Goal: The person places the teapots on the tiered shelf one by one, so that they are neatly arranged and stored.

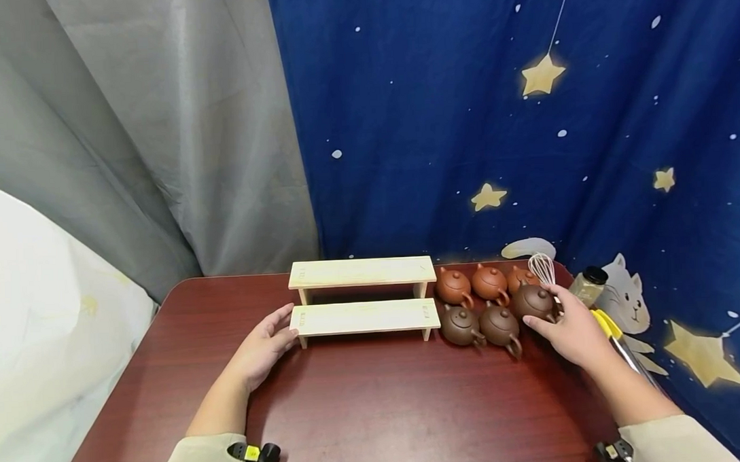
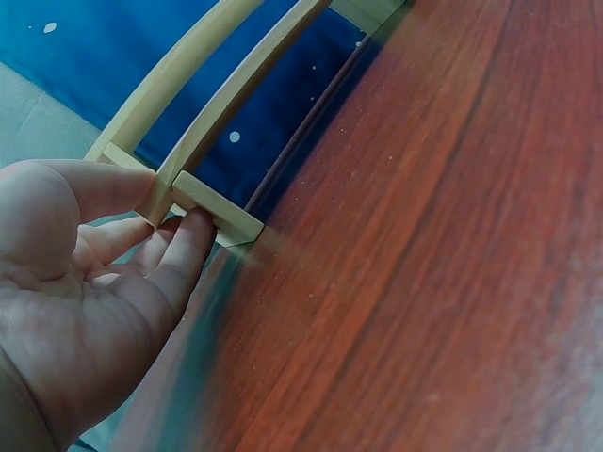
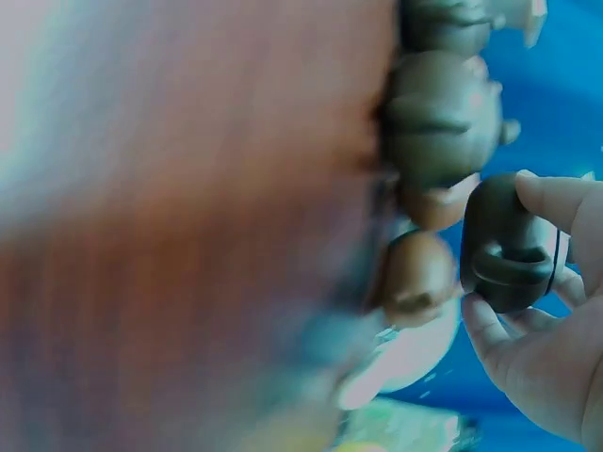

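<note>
My left hand (image 1: 264,347) pinches the left end of the lower tier of a pale two-step wooden stand (image 1: 363,317). In the left wrist view the thumb and fingers close around the board end (image 2: 162,193) beside its leg. My right hand (image 1: 572,329) grips a dark brown teapot (image 1: 533,302) between thumb and fingers. The right wrist view has this teapot (image 3: 499,212) raised off the tabletop, its handle facing the camera. Two more dark brown teapots, one (image 1: 460,325) beside the other (image 1: 500,326), stand right of the stand.
Behind the dark teapots stand three reddish-brown ones, at left (image 1: 453,286), middle (image 1: 489,284) and right (image 1: 518,277). A whisk (image 1: 541,268), a black-lidded jar (image 1: 589,286) and a yellow-handled tool (image 1: 607,323) lie at the right edge of the red-brown table (image 1: 400,407). Curtains hang behind.
</note>
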The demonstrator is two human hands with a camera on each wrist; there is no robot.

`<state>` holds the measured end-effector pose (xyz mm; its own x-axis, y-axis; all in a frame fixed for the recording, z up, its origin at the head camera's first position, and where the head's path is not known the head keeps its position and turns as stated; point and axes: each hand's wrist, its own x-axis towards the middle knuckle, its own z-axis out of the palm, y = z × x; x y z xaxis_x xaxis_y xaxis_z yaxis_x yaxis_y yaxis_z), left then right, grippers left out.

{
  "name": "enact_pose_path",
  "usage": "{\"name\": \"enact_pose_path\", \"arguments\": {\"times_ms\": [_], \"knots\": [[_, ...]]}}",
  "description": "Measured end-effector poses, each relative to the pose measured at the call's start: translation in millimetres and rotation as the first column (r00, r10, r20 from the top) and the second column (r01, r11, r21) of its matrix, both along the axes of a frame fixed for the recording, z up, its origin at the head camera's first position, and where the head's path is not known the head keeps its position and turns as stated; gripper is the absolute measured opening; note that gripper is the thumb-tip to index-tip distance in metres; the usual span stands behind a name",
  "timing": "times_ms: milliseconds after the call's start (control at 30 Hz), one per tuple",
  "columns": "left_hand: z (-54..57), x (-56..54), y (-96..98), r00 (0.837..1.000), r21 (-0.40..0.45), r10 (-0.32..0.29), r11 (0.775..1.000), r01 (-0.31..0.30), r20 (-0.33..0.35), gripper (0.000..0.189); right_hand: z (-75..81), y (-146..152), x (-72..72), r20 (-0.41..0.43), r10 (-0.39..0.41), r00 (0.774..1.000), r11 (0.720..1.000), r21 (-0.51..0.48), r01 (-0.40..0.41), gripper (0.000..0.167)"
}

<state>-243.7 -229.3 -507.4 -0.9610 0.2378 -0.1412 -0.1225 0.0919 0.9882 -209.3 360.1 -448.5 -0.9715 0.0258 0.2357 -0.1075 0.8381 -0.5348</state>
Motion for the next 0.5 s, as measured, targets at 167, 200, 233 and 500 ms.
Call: {"name": "enact_pose_path", "arguments": {"times_ms": [167,200,233,500], "knots": [[0.3,0.0,-0.7,1.000,0.008,-0.005,1.000,0.005,-0.003,0.073,25.7,-30,-1.4,-0.045,0.095,0.995,0.995,-0.036,-0.096,0.082],[0.3,0.0,-0.8,1.000,0.008,-0.006,1.000,0.006,-0.003,0.073,29.8,-38,-2.3,-0.046,0.114,0.992,0.992,-0.047,-0.117,0.082],[0.3,0.0,-0.7,1.000,0.010,-0.006,1.000,0.006,-0.002,0.072,33.5,-45,-3.2,-0.044,0.133,0.990,0.989,-0.058,-0.135,0.081],[-0.6,0.4,-0.3,1.000,0.008,0.003,1.000,-0.003,0.003,0.071,59.9,-110,-15.2,-0.009,0.237,0.971,0.962,-0.136,-0.236,0.081]]}}
